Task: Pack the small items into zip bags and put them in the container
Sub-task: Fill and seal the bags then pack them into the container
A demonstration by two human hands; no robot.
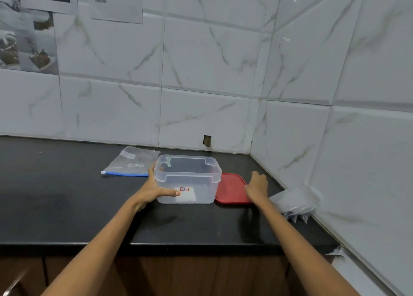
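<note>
Container (187, 179) sits uncovered between my hands, left hand (154, 189) gripping its near corner, right hand (257, 187) resting flat on red lid (230, 189), zip bag (131, 162) beyond my left looks unpacked, so I judge packing barely begun.

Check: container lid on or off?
Off. The red lid lies flat on the counter beside the clear container, whose top is open; right hand rests on the lid.

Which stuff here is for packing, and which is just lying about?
For packing: tub, red lid, zip bag, stack of bags.
Lying about: papers on the wall.
</note>
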